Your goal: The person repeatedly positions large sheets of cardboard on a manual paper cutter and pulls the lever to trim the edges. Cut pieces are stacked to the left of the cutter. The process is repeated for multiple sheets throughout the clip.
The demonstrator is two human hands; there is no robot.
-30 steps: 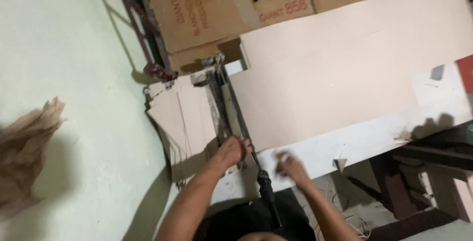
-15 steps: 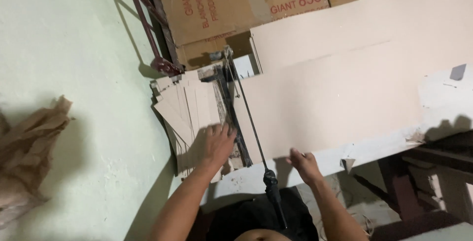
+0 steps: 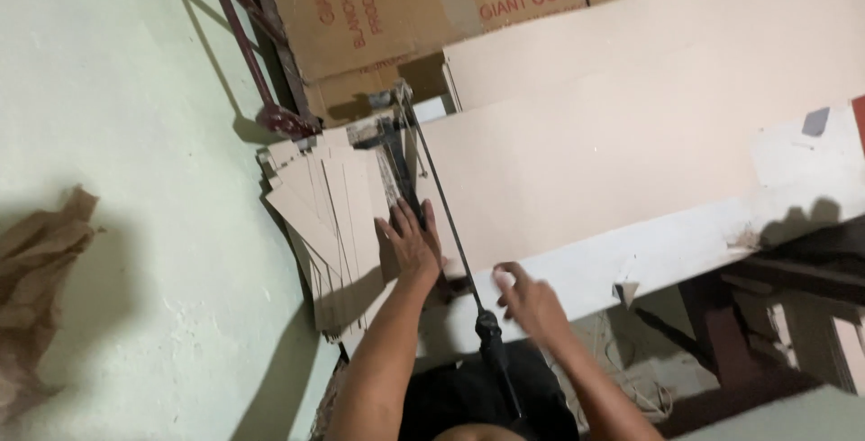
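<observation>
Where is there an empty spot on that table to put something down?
The big tan sheet lies bare to the right of the cutter blade arm, and the white table edge below it is bare too. It is crowded on the left: cut strips pile up, the left hand presses there, and the right hand hovers near the handle.

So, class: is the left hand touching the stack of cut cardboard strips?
Touching. The head view shows the left hand lying palm-down on the stack of cut cardboard strips, fingers spread, no gap.

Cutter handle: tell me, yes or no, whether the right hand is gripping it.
No: the right hand rests on the large board's near edge, beside the black cutter handle, not around it.
</observation>
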